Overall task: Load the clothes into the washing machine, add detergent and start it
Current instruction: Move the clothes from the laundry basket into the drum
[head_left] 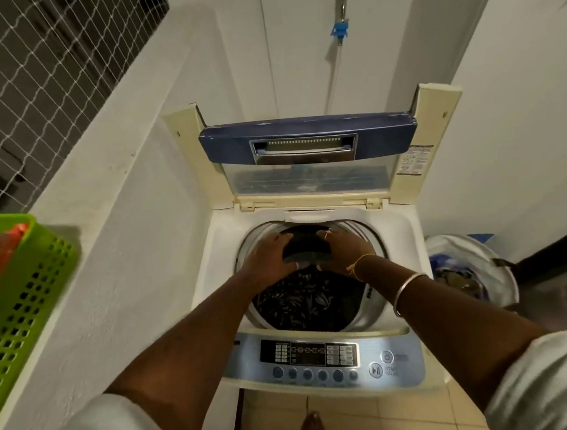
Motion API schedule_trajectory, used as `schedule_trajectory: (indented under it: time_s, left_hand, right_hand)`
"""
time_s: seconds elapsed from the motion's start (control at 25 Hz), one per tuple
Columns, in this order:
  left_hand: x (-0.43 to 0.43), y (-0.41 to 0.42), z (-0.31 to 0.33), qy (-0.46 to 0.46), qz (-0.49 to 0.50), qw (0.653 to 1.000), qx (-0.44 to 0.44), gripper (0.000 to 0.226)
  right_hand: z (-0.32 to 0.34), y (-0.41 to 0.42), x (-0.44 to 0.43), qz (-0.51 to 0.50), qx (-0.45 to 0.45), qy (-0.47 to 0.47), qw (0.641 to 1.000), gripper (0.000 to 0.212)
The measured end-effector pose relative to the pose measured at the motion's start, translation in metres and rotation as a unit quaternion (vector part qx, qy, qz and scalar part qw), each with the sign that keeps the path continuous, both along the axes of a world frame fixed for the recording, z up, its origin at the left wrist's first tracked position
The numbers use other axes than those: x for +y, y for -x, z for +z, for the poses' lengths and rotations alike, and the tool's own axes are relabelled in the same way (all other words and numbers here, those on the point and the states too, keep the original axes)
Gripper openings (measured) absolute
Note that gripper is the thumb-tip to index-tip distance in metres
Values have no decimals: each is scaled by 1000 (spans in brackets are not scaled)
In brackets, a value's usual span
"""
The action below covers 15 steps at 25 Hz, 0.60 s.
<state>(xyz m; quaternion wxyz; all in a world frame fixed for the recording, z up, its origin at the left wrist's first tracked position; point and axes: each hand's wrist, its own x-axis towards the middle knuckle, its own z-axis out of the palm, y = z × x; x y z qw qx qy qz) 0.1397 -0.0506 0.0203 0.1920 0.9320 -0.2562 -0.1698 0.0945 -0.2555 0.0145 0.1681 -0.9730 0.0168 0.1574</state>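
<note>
Two bare forearms reach up from the lower frame over the control panel [322,359] into the washing machine [211,264]. Left hand [265,260] and right hand [344,249] grip a dark bundle, probably clothing [306,247], between them at centre frame. It could snag on the drum rim. Dark patterned clothes [302,298] already lie beneath; the lid [307,143] stands open behind.

Between the left hand [268,258] and the right hand [345,248] sits a dark, smooth plastic piece [306,247], and below them lies dark patterned cloth [302,301] ringed by the drum's glossy metal wall [368,313]. Nearer the wrists, the control panel [320,357] looks like brushed, shiny plastic. Far left of the left arm, a perforated green basket [27,296] of plastic rests on a rough, matt white ledge [107,228].
</note>
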Motion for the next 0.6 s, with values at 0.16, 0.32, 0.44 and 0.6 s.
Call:
schedule_trajectory:
  time_s: [0.16, 0.32, 0.44, 0.6]
  left_hand:
    - [-37, 0, 13, 33, 2, 999, -13, 42]
    - [-128, 12, 21, 82, -52, 994, -49, 29]
    - [-209, 34, 25, 119, -78, 988, -52, 26]
    - [-317, 59, 9, 127, -106, 986, -24, 23]
  right_hand:
    - [19, 19, -24, -62, -60, -30, 996, 49]
    - [31, 51, -83, -148, -141, -37, 978, 31]
    - [24, 72, -145, -198, -162, -17, 967, 34]
    - [-2, 100, -243, -245, -154, -18, 957, 35]
